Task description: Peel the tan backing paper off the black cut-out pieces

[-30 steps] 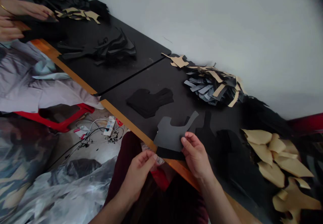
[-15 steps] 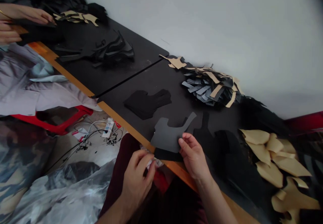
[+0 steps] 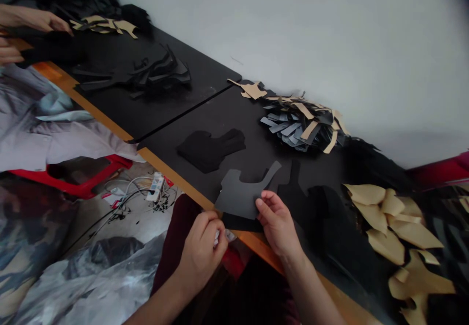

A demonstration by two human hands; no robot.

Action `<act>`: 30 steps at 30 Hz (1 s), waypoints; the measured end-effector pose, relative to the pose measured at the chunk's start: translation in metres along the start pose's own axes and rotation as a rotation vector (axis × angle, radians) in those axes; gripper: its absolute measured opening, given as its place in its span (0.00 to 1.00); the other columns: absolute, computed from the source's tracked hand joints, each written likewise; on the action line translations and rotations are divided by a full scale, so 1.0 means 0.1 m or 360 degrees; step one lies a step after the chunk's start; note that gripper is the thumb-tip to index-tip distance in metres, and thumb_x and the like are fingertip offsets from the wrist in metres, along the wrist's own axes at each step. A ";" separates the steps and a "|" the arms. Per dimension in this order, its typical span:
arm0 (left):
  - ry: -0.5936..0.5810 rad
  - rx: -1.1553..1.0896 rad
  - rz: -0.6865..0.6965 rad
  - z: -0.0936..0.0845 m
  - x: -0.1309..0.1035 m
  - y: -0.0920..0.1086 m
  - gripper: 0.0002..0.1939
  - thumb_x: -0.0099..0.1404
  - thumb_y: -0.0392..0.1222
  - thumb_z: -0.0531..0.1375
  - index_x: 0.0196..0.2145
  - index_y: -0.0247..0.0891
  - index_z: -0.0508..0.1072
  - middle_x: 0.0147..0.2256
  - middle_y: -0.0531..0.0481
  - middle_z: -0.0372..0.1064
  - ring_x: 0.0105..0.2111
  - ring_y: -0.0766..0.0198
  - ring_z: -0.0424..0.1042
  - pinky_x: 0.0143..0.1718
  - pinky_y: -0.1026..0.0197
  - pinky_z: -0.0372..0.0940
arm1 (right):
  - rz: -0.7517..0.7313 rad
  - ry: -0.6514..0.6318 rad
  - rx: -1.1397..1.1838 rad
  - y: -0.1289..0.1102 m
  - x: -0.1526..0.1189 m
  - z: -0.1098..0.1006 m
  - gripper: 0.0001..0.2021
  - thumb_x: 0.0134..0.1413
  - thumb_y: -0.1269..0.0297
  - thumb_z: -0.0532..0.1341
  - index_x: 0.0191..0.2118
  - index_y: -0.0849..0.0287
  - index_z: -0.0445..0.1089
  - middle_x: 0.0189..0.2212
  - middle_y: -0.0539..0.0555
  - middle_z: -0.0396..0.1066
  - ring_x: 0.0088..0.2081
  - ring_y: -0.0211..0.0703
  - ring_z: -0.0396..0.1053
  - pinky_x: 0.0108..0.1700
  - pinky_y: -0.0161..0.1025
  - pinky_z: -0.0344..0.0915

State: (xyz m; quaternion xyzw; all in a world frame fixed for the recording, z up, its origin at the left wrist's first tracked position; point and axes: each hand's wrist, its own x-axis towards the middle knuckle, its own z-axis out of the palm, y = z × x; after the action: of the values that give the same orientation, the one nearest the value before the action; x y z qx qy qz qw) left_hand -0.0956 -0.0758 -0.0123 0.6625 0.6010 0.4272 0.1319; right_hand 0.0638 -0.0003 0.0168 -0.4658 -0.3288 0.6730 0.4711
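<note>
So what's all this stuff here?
Tables: two, black, side by side
Flat cut-out: one, grey, near front edge
Cut-out stack: one, black, table middle
Strip pile: one, grey and tan, far edge
Curled cut-outs: several, tan, right
Loose cut-outs: several, black, left table
Power strip: one, white, floor
Stool: one, red, left
Plastic bag: one, clear, lower left
Co-worker's hands: two, bare, upper left
Left hand: one, bare, front edge
Right hand: one, bare, pinching the flat cut-out

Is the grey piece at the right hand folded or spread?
Spread: the grey piece shows one broad face, no fold visible; the right hand holds its edge.
</note>
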 end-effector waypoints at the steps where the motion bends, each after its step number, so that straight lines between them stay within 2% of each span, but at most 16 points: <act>1: -0.0009 -0.0024 -0.0045 0.00 0.01 0.00 0.06 0.62 0.31 0.52 0.31 0.39 0.65 0.35 0.49 0.61 0.36 0.63 0.66 0.38 0.61 0.66 | 0.0001 0.0002 0.0003 0.00 0.00 0.00 0.11 0.45 0.61 0.69 0.35 0.53 0.68 0.27 0.44 0.63 0.25 0.31 0.59 0.27 0.29 0.56; 4: 0.0004 -0.0093 -0.0256 -0.04 0.03 -0.02 0.05 0.62 0.33 0.52 0.29 0.39 0.64 0.35 0.50 0.61 0.33 0.65 0.65 0.33 0.62 0.64 | -0.0017 0.0013 0.0004 0.01 0.00 0.00 0.11 0.45 0.62 0.69 0.35 0.54 0.68 0.27 0.44 0.62 0.25 0.30 0.57 0.26 0.28 0.55; 7: 0.0115 -0.0075 -0.0382 -0.10 0.03 -0.05 0.06 0.63 0.34 0.52 0.28 0.39 0.63 0.34 0.51 0.60 0.31 0.65 0.65 0.30 0.63 0.63 | -0.0028 0.0015 0.0020 0.01 0.00 0.00 0.11 0.45 0.62 0.69 0.35 0.54 0.69 0.27 0.44 0.62 0.25 0.30 0.58 0.26 0.27 0.55; 10: 0.0181 0.0038 -0.0212 -0.13 -0.02 -0.07 0.04 0.63 0.33 0.53 0.33 0.39 0.66 0.36 0.49 0.62 0.35 0.63 0.67 0.34 0.62 0.65 | -0.0012 0.0008 0.0024 0.01 0.00 0.00 0.11 0.45 0.62 0.69 0.35 0.54 0.69 0.27 0.44 0.63 0.26 0.30 0.58 0.27 0.28 0.56; 14: 0.0032 0.0148 0.0241 -0.11 -0.08 -0.08 0.11 0.62 0.29 0.55 0.42 0.38 0.68 0.39 0.46 0.64 0.38 0.61 0.67 0.40 0.60 0.67 | -0.0017 0.0013 0.0019 0.00 0.00 0.00 0.12 0.44 0.62 0.69 0.34 0.54 0.69 0.27 0.44 0.63 0.25 0.30 0.58 0.26 0.27 0.56; 20: 0.0021 0.0338 0.0611 -0.09 0.01 -0.09 0.10 0.60 0.24 0.55 0.39 0.32 0.68 0.37 0.42 0.67 0.39 0.59 0.67 0.41 0.56 0.68 | -0.0021 -0.0005 0.0049 0.02 0.01 -0.01 0.13 0.42 0.61 0.70 0.33 0.54 0.68 0.27 0.45 0.65 0.26 0.31 0.61 0.28 0.28 0.59; 24: 0.0004 0.0331 0.0667 -0.09 0.08 -0.10 0.10 0.60 0.25 0.54 0.39 0.32 0.67 0.39 0.41 0.67 0.41 0.58 0.68 0.42 0.56 0.69 | -0.0024 -0.0028 0.0071 0.03 0.02 -0.02 0.12 0.43 0.61 0.70 0.34 0.53 0.69 0.27 0.44 0.65 0.26 0.31 0.62 0.28 0.28 0.59; 30: 0.0070 0.0260 0.0453 0.02 0.08 -0.08 0.08 0.60 0.26 0.51 0.35 0.36 0.64 0.38 0.45 0.61 0.38 0.61 0.65 0.38 0.59 0.68 | -0.0027 -0.0027 0.0062 0.03 0.02 -0.02 0.12 0.43 0.61 0.70 0.34 0.53 0.69 0.27 0.45 0.66 0.26 0.32 0.62 0.28 0.29 0.59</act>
State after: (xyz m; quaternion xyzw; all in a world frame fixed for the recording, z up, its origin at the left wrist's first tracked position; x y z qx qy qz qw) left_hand -0.1001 -0.0659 -0.0156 0.7400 0.5366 0.4055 0.0026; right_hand 0.0645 0.0007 0.0124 -0.4479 -0.3236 0.6792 0.4831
